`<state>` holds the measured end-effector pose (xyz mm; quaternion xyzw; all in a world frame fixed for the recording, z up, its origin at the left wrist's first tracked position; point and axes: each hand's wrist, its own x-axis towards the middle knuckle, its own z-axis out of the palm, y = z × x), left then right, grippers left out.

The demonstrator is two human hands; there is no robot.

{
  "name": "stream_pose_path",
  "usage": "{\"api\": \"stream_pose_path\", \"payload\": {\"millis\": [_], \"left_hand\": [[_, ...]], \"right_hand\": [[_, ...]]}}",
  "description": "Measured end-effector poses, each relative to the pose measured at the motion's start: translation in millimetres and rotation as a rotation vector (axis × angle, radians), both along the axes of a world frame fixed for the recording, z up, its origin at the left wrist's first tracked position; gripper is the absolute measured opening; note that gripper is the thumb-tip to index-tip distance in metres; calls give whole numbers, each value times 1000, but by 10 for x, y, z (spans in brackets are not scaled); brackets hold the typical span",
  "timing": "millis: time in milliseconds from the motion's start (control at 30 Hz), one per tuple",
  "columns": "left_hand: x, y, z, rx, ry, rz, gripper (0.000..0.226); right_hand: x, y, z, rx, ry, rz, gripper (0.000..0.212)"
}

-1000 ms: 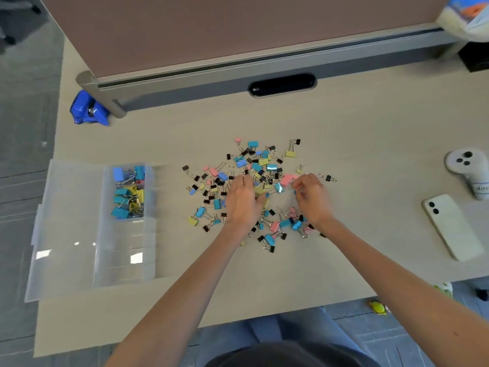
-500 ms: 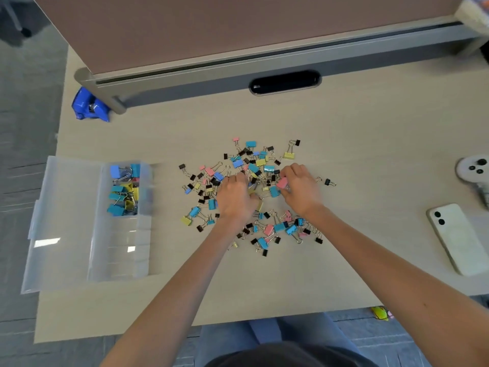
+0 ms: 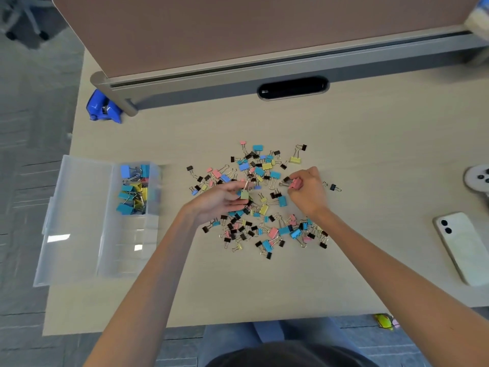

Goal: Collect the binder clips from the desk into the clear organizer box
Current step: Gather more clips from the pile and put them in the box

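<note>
Since half a second ago both my hands are lifting off the pile: my left hand (image 3: 219, 201) is pinching a yellow-green clip (image 3: 244, 194) by its wire handle, and my right hand (image 3: 307, 190) is closing on a pink clip (image 3: 295, 183). Beneath them, the binder clips (image 3: 264, 221) are lying scattered mid-worktop (image 3: 370, 144). Farther left, the clear organizer box (image 3: 79, 221) is sitting open with blue and yellow clips in its far compartment.

Scattered pile of binder clips (image 3: 260, 205) mid-desk (image 3: 370, 144), mixed blue, pink, yellow, black. Left hand (image 3: 221, 201) over the pile's left part, palm up, pinching a yellow-green clip (image 3: 244, 194). Right hand (image 3: 307, 192) over the pile's right part, fingers closed on a pink clip (image 3: 295, 183). Clear organizer box (image 3: 79, 223) left of the pile, lid open, clips in its far compartment. White phone (image 3: 463, 247) well right of the pile.
</note>
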<state>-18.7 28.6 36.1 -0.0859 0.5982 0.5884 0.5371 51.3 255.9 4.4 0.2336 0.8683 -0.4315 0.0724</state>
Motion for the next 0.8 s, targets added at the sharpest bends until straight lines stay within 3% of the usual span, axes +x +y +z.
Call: {"api": "stream_pose_path", "payload": {"millis": [200, 333, 533, 667, 800], "left_hand": [[50, -52, -8, 43, -93, 61, 38], [110, 29, -102, -43, -61, 190, 31], [313, 295, -238, -354, 381, 84, 18], [502, 459, -361, -521, 847, -167, 18], [535, 640, -350, -698, 1155, -265, 30]], "right_hand": [[-17, -99, 36, -77, 18, -24, 9], [-26, -138, 57, -134, 1, -65, 16], [36, -105, 50, -242, -42, -188, 36], [69, -56, 71, -307, -78, -240, 27], [136, 30, 58, -413, -142, -287, 26]]}}
